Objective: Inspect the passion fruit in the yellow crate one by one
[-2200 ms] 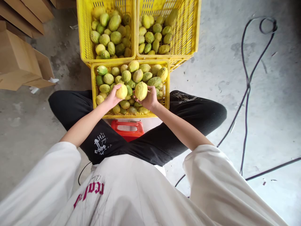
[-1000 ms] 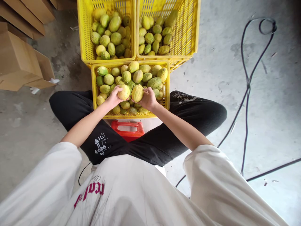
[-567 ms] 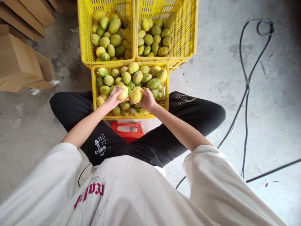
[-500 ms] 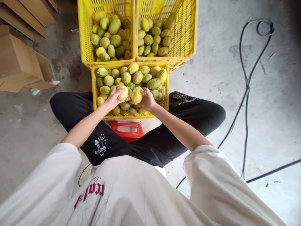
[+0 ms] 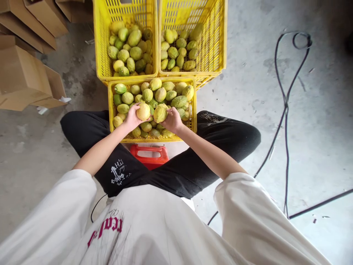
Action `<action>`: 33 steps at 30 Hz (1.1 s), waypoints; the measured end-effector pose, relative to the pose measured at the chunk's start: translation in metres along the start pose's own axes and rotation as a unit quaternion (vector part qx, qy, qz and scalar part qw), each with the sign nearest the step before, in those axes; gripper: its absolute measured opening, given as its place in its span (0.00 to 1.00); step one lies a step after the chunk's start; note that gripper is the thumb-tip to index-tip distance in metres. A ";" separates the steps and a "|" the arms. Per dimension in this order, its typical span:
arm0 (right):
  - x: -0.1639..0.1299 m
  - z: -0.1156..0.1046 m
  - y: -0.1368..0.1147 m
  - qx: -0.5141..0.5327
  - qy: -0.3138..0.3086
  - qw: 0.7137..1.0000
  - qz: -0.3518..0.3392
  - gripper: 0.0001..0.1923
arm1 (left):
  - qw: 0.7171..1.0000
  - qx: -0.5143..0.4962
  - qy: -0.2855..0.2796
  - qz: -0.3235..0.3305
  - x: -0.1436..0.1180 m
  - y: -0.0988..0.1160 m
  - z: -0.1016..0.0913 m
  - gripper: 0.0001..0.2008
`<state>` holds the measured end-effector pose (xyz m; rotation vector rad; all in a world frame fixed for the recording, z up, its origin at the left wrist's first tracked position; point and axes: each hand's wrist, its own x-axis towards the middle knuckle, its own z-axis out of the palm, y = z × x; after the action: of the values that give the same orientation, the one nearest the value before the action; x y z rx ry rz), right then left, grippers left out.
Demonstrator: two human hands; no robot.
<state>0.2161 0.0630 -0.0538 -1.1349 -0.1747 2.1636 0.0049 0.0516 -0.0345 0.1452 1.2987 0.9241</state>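
Nearest the body, a red stool (image 5: 149, 155) was seen between the crossed legs, just under the near rim of the front yellow crate (image 5: 111, 110). Over that crate both hands were raised side by side. The left hand (image 5: 131, 118) was curled around a rounded pale yellow fruit (image 5: 143, 111), cupped from below and from the left. The right hand (image 5: 172, 120) was closed around a yellow-green fruit (image 5: 160, 113), gripped from the right, its long axis tilted up and slightly away from the body. The two fruits were held just beside each other, nearly touching, above the middle of the heaped fruit in the crate.

Little free space was left inside the front crate. Beyond its far rim, two further crates were set side by side: the left rear crate (image 5: 100, 55) was well filled, while more room was left in the right rear crate (image 5: 219, 44). Cardboard boxes (image 5: 22, 77) lay well off to the left, and a black cable (image 5: 285, 106) was strung across bare floor to the right.
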 end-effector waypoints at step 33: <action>0.019 -0.019 0.005 0.015 0.011 1.000 -0.001 0.10 | 0.998 -0.047 0.017 -0.034 -0.015 0.007 0.014 0.13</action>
<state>0.2210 0.0679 -0.0805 -1.1422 -0.1334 2.1442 0.0135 0.0514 -0.0146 0.0113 1.2810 0.9311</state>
